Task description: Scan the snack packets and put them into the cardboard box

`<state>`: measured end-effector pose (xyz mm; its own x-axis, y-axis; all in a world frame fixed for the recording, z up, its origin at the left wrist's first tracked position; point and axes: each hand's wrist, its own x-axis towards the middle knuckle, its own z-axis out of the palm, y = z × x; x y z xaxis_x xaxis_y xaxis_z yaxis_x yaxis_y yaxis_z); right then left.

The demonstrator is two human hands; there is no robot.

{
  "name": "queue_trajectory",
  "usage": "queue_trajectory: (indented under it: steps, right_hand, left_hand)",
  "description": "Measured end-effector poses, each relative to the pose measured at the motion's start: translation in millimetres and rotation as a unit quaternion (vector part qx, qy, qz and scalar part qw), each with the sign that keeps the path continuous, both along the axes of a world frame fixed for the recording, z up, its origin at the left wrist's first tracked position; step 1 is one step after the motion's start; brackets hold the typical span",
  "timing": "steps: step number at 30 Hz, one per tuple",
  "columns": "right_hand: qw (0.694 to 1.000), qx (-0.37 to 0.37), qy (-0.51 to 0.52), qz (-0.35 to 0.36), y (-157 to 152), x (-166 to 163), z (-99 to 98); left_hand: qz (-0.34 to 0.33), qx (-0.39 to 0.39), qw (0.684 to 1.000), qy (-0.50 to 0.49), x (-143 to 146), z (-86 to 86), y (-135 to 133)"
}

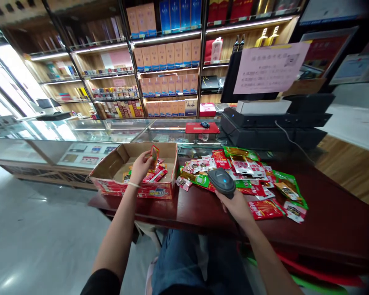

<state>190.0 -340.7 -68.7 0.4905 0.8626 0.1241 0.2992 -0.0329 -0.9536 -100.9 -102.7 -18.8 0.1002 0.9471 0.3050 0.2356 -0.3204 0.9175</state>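
Note:
Over the open cardboard box (pixel 109 174), my left hand (pixel 141 164) pinches a small red and green snack packet (pixel 154 155). Several red and yellow snack packets (pixel 156 174) lie inside the box below it. My right hand (pixel 233 205) is wrapped round the handle of a dark grey barcode scanner (pixel 223 180), whose head shows a blue light. The scanner is above the near edge of a pile of snack packets (pixel 246 166) in red, green and white. A flat red packet (pixel 267 209) lies just right of my right hand.
Everything rests on a dark red wooden table (pixel 326 221). Behind it stands a glass counter (pixel 126 125) with a red mat (pixel 202 127). A black monitor with a pink paper sign (pixel 267 67) stands at the back right. Shelves of boxes (pixel 169 55) line the wall.

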Motion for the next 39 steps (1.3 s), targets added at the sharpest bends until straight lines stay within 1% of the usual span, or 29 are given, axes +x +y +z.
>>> queue_trajectory:
  steps: [3,4,6,9,12,14,15,18,21,24,28,33,36,39]
  right_hand:
    - [1.000,0.002,-0.004,0.006,4.4,-5.2,0.2]
    - [1.000,0.001,-0.005,0.005,5.0,-5.6,-0.1]
    - [1.000,-0.003,-0.008,0.001,4.6,-4.8,-0.4]
    - [1.000,-0.008,-0.018,-0.013,0.4,-0.9,1.3]
    - [0.999,-0.019,-0.024,-0.025,-7.1,6.3,4.5]
    - [0.999,-0.027,-0.020,-0.037,-13.3,13.4,4.8]
    - [0.999,-0.024,-0.013,-0.038,-16.8,17.8,4.1]
    - [0.998,-0.012,0.019,-0.056,-30.3,33.0,0.0]
    - [0.996,-0.011,0.037,-0.074,-49.8,50.0,-2.7]
    - [0.994,-0.019,0.042,-0.098,-73.9,68.3,-4.3]
    - [0.990,-0.020,0.060,-0.129,-108.4,93.3,-9.8]
    - [0.982,-0.007,0.043,-0.182,-146.2,120.0,-20.2]
    - [0.978,-0.008,0.030,-0.206,-163.4,133.3,-27.3]
    - [0.977,-0.009,0.025,-0.210,-175.2,142.7,-32.8]
  left_hand:
    - [-0.032,-0.007,0.999,-0.031,-7.6,-16.3,12.3]
    - [-0.034,-0.001,0.999,-0.036,-8.1,-19.7,14.0]
    - [-0.036,0.011,0.999,-0.015,-8.4,-22.6,14.7]
    - [-0.036,0.024,0.998,0.054,-8.0,-18.7,10.1]
    - [-0.015,0.060,0.993,0.100,-2.3,-8.2,-1.8]
    - [-0.012,0.083,0.990,0.114,7.8,0.2,-13.2]
    - [-0.021,0.091,0.989,0.116,15.2,4.2,-19.7]
    - [-0.072,0.107,0.986,0.108,46.2,13.5,-41.5]
    - [-0.128,0.114,0.980,0.101,87.5,13.2,-65.7]
    - [-0.210,0.118,0.965,0.107,134.4,-0.7,-90.5]
    - [-0.305,0.125,0.934,0.137,198.6,-32.3,-126.8]
    - [-0.405,0.101,0.894,0.166,271.7,-70.6,-177.0]
    - [-0.435,0.135,0.868,0.196,305.4,-93.0,-199.5]
    - [-0.424,0.199,0.841,0.272,325.6,-112.7,-212.2]
